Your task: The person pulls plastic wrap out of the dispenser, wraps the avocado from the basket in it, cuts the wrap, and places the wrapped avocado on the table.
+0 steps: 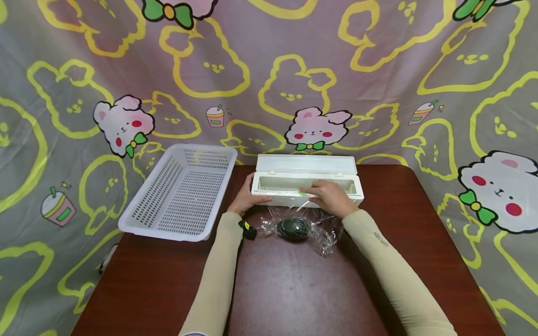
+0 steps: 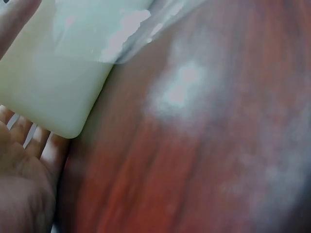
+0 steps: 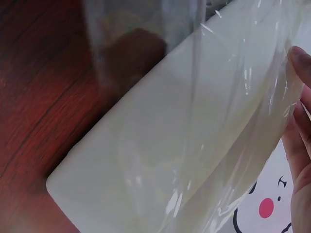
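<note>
- Step?
- Looks like you're cutting film (image 1: 325, 245): left hand (image 1: 244, 199) gripping white box (image 1: 281, 201), right hand (image 1: 329, 196) working at green slider (image 1: 301, 191), pinch unclear. Dark green object (image 1: 293, 228) lying wrapped before box.
- Next?
- Likely sliding across, bracing box.

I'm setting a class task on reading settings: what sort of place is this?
Probably a small tabletop work area, indoors: cartoon-print cloth hangs close behind and beside a brown table, which holds an open white box with clear film in front. The room beyond is hidden.
</note>
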`<state>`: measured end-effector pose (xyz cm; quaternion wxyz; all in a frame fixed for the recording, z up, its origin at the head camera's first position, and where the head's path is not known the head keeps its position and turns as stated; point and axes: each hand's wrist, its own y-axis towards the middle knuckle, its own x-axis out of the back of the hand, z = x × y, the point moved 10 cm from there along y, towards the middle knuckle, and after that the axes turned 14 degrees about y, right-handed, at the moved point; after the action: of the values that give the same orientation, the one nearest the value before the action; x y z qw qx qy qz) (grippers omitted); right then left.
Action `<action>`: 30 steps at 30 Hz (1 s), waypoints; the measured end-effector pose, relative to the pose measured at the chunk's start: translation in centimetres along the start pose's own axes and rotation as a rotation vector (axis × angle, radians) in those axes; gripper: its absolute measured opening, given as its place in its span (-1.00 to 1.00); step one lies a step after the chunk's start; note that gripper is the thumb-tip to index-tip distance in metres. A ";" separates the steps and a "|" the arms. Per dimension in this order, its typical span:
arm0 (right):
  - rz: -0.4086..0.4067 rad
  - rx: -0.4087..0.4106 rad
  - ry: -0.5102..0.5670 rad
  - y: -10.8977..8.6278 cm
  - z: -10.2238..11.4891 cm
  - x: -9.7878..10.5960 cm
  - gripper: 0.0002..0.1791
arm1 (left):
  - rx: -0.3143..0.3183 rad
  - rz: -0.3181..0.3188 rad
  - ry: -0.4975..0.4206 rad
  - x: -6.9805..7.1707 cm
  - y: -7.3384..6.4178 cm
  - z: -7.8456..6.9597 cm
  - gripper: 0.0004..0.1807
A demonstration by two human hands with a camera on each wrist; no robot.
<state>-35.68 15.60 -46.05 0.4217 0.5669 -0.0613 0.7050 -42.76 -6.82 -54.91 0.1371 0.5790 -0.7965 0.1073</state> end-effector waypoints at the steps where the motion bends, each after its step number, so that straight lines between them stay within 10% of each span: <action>1: -0.001 0.009 -0.019 0.0 0.1 -0.1 -0.50 | 0.003 0.008 -0.007 0.0 -0.2 -0.3 0.20; 30: -0.030 0.056 0.107 -0.6 -0.1 0.5 -0.56 | 0.000 0.012 -0.015 0.3 -0.3 -0.7 0.19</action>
<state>-35.42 16.29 -45.94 0.4190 0.5409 -0.0105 0.7292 -42.47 -6.95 -54.16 0.1303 0.5750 -0.8010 0.1039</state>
